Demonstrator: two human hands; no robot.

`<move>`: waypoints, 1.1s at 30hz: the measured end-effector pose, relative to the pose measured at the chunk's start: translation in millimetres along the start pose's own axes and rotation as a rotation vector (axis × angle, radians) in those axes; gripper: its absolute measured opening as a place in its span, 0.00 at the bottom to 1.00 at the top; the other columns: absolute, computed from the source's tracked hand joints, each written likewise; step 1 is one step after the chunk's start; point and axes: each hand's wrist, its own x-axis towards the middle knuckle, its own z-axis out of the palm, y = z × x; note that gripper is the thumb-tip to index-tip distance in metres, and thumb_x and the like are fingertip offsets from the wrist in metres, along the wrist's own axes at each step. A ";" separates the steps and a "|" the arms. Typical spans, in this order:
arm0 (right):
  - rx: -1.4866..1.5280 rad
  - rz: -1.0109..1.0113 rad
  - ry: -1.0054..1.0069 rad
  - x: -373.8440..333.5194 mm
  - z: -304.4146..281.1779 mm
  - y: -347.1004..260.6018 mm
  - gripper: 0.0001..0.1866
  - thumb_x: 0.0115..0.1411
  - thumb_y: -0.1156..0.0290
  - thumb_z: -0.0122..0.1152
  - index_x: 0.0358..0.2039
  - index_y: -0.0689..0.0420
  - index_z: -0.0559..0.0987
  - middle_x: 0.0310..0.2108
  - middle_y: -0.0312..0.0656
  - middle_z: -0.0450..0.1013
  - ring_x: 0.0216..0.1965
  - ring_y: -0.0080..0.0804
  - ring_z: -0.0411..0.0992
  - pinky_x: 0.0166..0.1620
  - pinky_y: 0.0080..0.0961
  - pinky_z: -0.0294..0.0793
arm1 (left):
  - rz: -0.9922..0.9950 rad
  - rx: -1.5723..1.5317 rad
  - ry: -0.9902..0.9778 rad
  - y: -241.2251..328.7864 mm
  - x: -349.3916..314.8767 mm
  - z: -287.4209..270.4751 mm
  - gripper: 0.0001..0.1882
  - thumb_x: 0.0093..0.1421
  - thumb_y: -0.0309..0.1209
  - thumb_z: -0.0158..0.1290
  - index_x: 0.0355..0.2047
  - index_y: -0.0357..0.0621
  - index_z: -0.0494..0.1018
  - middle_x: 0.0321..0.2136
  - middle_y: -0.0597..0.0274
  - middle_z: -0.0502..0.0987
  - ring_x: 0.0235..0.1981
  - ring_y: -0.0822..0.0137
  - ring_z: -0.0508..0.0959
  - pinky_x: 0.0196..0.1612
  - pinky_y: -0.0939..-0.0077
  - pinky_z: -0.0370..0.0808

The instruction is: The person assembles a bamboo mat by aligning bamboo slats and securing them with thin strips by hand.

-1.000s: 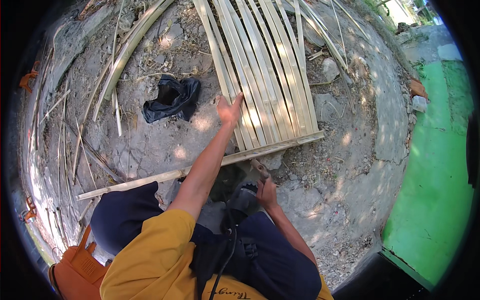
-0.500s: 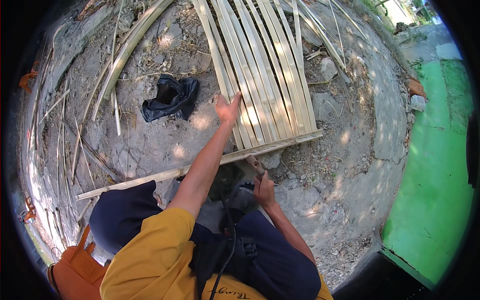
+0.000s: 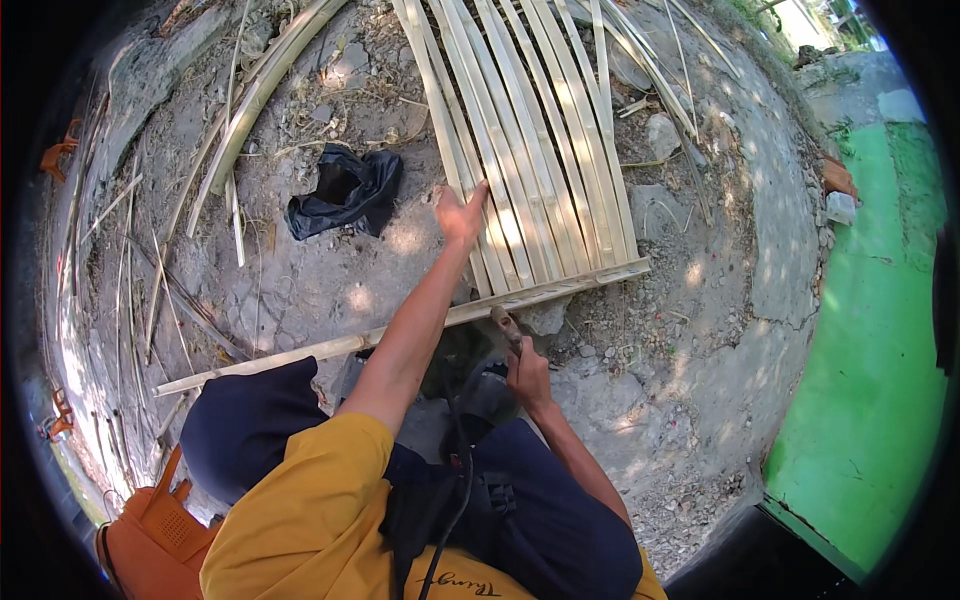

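Long pale bamboo slats (image 3: 545,150) lie side by side, running away from me. Their near ends meet a bamboo crosspiece (image 3: 290,354) laid slantwise in front of my knees. My left hand (image 3: 461,214) is closed round the leftmost slats, thumb on top, a little beyond the crosspiece; its fingertips are partly hidden. Close to me, just below the crosspiece, my right hand (image 3: 528,378) grips a short brown tool (image 3: 508,328). The upper end of this tool is at the crosspiece's near edge; its exact kind cannot be made out.
A crumpled black plastic bag (image 3: 345,192) sits left of the slats. Loose bamboo strips (image 3: 255,115) lie farther left, and others at the far right. Stones (image 3: 660,135) dot the rough ground. A green surface (image 3: 850,400) borders the right, and an orange chair (image 3: 160,535) stands at lower left.
The view has shifted very slightly. My right hand and the brown tool have moved a touch to the left against the crosspiece; my left hand keeps its grip on the slats.
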 end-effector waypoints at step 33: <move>0.037 0.012 0.148 -4.6 4.1 -7.3 0.09 0.69 0.70 0.53 0.44 0.61 0.68 0.23 0.60 0.73 0.26 0.65 0.74 0.26 0.53 0.69 | 0.048 -0.102 0.020 -6.3 1.7 6.8 0.27 0.55 0.48 0.67 0.38 0.32 0.76 0.36 0.41 0.83 0.39 0.46 0.83 0.45 0.55 0.76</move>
